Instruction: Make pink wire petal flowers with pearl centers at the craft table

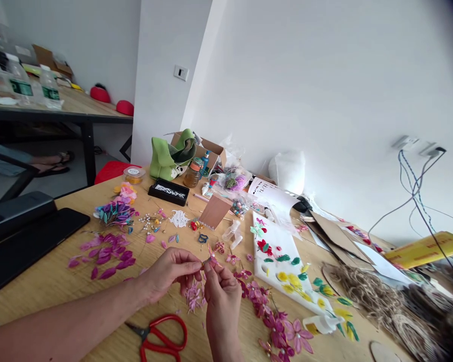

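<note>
My left hand (pixel 177 271) and my right hand (pixel 222 289) meet above the table, fingertips pinched close together. A small pink flower (pixel 213 258) rises from between the thumb and fingers of my right hand. The left thumb and forefinger close right beside it on something too small to make out. Under the hands lies a heap of thin pale-pink strips (pixel 193 296). Red-handled scissors (pixel 164 336) rest near the front edge. Loose magenta petals (pixel 109 251) spread to the left, and finished magenta flowers (pixel 275 322) lie on the right.
A white foam board (pixel 275 236) bears red, yellow and green petal pieces. Beside it lies a glue bottle (pixel 322 324). Farther back stand a black tray (pixel 168 192), a green bag (pixel 169 156) and a jar (pixel 194 173). Coiled twine (pixel 377 296) sits at right.
</note>
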{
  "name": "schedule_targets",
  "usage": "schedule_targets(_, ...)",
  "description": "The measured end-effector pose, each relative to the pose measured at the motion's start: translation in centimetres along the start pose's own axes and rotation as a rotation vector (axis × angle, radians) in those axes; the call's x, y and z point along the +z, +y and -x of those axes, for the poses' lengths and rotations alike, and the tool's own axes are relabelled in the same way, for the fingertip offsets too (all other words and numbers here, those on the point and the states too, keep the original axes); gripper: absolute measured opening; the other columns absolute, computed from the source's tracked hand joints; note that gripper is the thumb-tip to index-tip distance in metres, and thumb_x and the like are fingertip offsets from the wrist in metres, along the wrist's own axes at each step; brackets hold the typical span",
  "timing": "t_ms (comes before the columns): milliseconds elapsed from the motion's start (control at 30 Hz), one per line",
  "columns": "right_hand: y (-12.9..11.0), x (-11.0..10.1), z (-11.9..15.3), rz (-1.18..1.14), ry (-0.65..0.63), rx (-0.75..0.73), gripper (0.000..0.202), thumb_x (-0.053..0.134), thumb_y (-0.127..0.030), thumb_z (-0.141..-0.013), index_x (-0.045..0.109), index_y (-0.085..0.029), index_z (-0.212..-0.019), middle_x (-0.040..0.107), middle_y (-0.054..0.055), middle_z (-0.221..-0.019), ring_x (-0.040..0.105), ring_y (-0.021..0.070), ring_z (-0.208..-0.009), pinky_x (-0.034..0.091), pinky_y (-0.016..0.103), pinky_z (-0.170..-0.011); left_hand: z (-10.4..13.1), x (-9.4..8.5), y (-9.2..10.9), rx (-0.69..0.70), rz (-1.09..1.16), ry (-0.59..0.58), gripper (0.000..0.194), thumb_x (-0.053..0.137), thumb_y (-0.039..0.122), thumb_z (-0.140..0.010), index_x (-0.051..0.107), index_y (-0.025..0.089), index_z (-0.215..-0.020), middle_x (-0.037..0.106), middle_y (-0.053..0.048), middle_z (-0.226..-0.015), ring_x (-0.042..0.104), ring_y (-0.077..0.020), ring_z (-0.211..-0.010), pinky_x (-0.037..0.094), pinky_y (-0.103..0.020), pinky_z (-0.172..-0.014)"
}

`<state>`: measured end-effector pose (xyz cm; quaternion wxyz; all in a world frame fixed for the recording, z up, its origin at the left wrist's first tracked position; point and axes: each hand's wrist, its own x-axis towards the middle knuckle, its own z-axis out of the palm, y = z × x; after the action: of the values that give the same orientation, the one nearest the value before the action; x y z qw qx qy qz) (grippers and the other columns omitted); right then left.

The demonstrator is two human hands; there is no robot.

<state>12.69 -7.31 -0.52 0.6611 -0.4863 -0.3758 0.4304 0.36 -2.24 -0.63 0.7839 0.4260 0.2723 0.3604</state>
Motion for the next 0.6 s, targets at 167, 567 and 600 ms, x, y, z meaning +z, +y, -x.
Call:
schedule_targets(167,-0.2,0.1,0.4,0.208,0.056,-0.168,0.026,0.067,-0.040,-0.078,0.064,-0.016,-0.068,0.048,-0.005,-0.050,0.040,0.0089,-0.045,0.033,0.019,-0.043,-0.2,-0.2,0.1,-0.068,0.081,-0.047,0.030,0.078,0.039,-0.068,0.070,0.010,-0.068,0.063,-0.003,-0.061,0.051,-0.0081,-0.044,0.037,-0.019,-0.038)
schedule_targets(567,-0.8,-0.5,1.8,0.816,-0.009,-0.884,0.013,0.054,-0.012,-0.087,0.059,-0.020,-0.078,0.057,-0.003,-0.054,0.049,0.0097,-0.045,0.036,0.020,-0.048,0.0,-0.5,0.0,-0.114,0.227,-0.150,0.027,0.083,0.034,-0.063,0.069,0.012,-0.068,0.060,-0.001,-0.054,0.054,-0.0097,-0.045,0.031,-0.017,-0.037)
schedule_targets(600,-0.8,-0.5,1.8,0.814,-0.022,-0.885,0.012,0.054,-0.012,-0.087,0.059,-0.020,-0.080,0.058,-0.003,-0.055,0.050,0.0100,-0.046,0.036,0.020,-0.048,0.0,-0.5,0.1,-0.109,0.232,-0.148,0.027,0.083,0.034,-0.062,0.069,0.012,-0.068,0.060,-0.001,-0.053,0.054,-0.0096,-0.044,0.031,-0.017,-0.037)
